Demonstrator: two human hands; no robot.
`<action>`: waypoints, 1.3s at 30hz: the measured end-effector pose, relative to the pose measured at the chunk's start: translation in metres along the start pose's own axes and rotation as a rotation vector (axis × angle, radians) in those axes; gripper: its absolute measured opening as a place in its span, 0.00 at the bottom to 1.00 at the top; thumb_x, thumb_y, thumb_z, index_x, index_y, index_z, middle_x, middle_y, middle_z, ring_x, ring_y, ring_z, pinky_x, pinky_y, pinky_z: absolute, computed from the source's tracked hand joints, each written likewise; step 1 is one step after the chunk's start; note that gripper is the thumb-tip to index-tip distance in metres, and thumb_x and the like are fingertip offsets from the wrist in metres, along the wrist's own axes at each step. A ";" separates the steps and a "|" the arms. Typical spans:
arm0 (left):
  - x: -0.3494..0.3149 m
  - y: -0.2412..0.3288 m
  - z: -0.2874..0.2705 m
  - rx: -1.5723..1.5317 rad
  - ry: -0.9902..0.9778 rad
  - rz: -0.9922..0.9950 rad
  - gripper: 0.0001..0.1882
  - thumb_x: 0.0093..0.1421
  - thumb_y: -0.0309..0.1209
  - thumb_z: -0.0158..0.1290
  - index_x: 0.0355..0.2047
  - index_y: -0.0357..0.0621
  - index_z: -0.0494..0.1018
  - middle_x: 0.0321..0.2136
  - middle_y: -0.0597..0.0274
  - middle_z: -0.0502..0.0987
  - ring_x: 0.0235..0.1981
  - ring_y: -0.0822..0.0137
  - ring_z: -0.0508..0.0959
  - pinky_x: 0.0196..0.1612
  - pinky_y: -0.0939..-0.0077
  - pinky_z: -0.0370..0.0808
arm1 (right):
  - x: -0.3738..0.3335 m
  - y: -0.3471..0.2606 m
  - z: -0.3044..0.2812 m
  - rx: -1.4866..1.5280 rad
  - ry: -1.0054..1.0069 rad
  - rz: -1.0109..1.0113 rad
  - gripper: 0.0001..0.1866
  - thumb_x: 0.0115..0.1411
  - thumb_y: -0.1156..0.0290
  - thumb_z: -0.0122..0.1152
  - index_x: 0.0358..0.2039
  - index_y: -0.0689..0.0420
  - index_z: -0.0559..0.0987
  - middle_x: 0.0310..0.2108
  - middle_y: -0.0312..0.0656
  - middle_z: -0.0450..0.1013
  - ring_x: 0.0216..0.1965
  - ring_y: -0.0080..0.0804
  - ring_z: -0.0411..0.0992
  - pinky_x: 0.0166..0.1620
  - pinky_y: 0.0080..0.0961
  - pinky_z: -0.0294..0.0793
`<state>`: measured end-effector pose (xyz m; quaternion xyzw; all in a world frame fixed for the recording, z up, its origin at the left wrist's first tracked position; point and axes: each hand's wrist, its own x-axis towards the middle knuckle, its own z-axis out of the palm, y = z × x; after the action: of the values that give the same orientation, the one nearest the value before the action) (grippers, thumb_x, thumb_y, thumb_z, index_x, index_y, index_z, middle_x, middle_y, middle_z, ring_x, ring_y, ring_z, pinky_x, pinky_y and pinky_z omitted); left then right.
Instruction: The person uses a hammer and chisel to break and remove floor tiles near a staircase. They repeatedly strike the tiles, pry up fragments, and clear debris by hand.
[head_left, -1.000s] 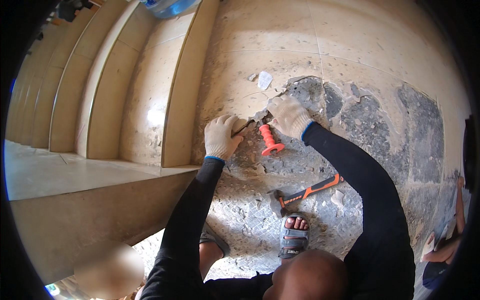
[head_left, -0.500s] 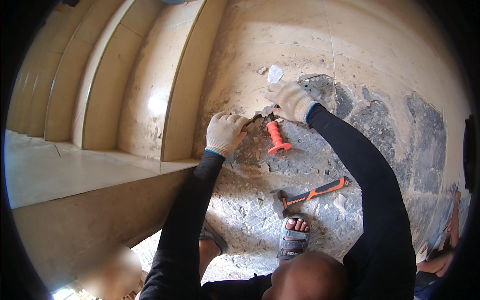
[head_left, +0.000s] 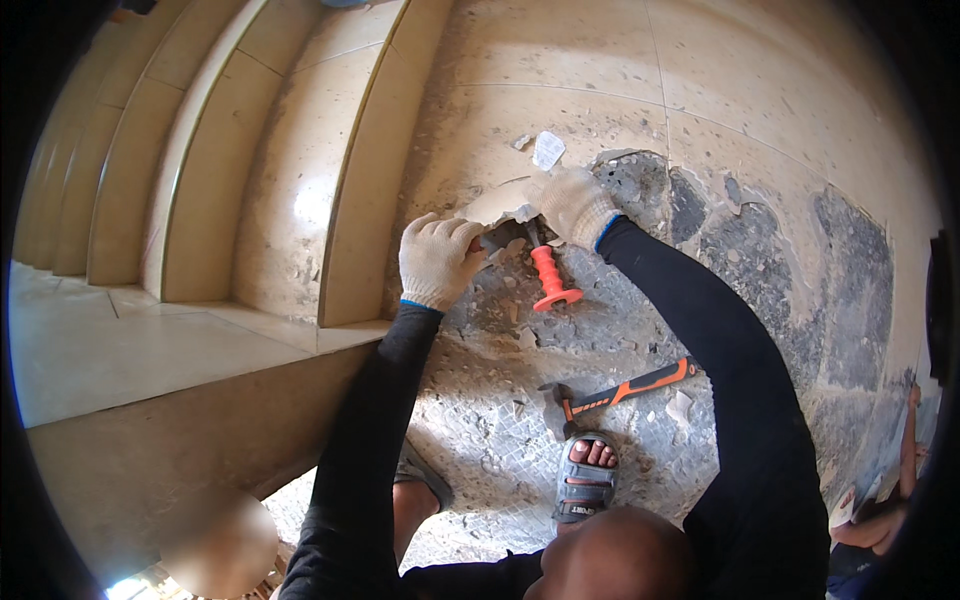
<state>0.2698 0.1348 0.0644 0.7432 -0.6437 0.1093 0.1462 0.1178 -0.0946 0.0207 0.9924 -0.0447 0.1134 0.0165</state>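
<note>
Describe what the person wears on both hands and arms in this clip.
Both hands wear off-white knitted work gloves with a thin blue band at the cuff: the left hand and the right hand match. Both forearms are covered by long, close-fitting black sleeves reaching up to the glove cuffs, the left sleeve and the right sleeve. The gloves look dusty; no markings show.

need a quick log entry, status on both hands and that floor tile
Left hand gloved, gripping the lifted tile piece. Right hand on its far edge. Orange-handled chisel under the tile. Hammer lies free on bare mortar.
</note>
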 end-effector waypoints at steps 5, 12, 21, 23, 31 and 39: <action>0.008 0.003 -0.009 -0.025 0.161 -0.168 0.21 0.49 0.38 0.72 0.44 0.52 0.84 0.41 0.61 0.86 0.46 0.55 0.85 0.54 0.55 0.79 | 0.002 -0.007 -0.003 0.046 -0.047 0.152 0.07 0.66 0.68 0.61 0.39 0.51 0.84 0.38 0.42 0.82 0.43 0.45 0.84 0.44 0.44 0.84; -0.034 0.049 0.016 -0.246 0.073 -0.760 0.28 0.53 0.42 0.74 0.52 0.44 0.83 0.48 0.51 0.84 0.52 0.48 0.83 0.57 0.54 0.79 | -0.076 -0.011 -0.064 0.363 -0.030 0.661 0.14 0.67 0.61 0.65 0.46 0.56 0.85 0.39 0.46 0.84 0.42 0.45 0.84 0.45 0.43 0.83; -0.012 0.060 0.030 -0.107 -0.256 -0.628 0.26 0.53 0.47 0.69 0.52 0.56 0.86 0.46 0.51 0.86 0.47 0.48 0.86 0.50 0.54 0.82 | -0.244 -0.061 -0.133 1.013 0.237 1.259 0.18 0.68 0.68 0.65 0.53 0.67 0.85 0.43 0.39 0.84 0.44 0.25 0.80 0.50 0.29 0.78; -0.004 0.064 0.030 -0.156 -0.257 -0.668 0.26 0.53 0.47 0.69 0.53 0.58 0.86 0.47 0.52 0.86 0.48 0.48 0.86 0.51 0.53 0.81 | -0.276 -0.082 -0.141 0.961 0.210 1.401 0.17 0.68 0.69 0.65 0.52 0.66 0.85 0.41 0.38 0.84 0.42 0.25 0.78 0.49 0.29 0.77; 0.005 0.067 0.039 -0.150 -0.284 -0.552 0.25 0.53 0.45 0.68 0.52 0.60 0.87 0.44 0.52 0.85 0.45 0.47 0.86 0.49 0.52 0.81 | -0.347 -0.149 -0.159 0.883 0.317 1.538 0.13 0.66 0.72 0.65 0.47 0.66 0.85 0.36 0.40 0.83 0.39 0.24 0.76 0.45 0.31 0.75; 0.011 0.054 0.039 -0.190 -0.257 -0.408 0.13 0.50 0.42 0.69 0.37 0.62 0.90 0.36 0.57 0.86 0.40 0.51 0.85 0.45 0.55 0.80 | -0.477 -0.212 -0.206 0.968 0.239 1.685 0.10 0.67 0.70 0.63 0.38 0.65 0.85 0.27 0.37 0.79 0.30 0.28 0.73 0.35 0.33 0.72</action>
<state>0.2168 0.1036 0.0365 0.8485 -0.5010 -0.0785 0.1514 -0.3716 0.1655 0.1083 0.5172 -0.6856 0.1939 -0.4743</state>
